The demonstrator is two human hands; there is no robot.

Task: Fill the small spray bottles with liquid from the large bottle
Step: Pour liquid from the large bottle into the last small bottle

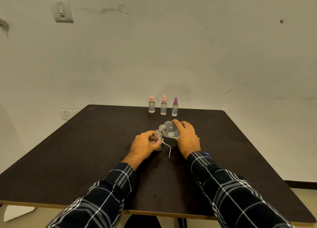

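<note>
My left hand [143,146] grips a small clear spray bottle [158,138] with its top off, standing upright on the dark table [85,150]. My right hand [187,137] holds the large clear bottle [169,129], tilted to the left so its open mouth sits just above the small bottle's neck. A thin white dip tube [169,148] from a spray top lies on the table between my hands; the top itself is hidden behind the small bottle.
Three small capped spray bottles stand in a row near the table's far edge: two with pink tops [151,105] [163,106] and one with a purple top [175,107]. A pale wall rises right behind the table.
</note>
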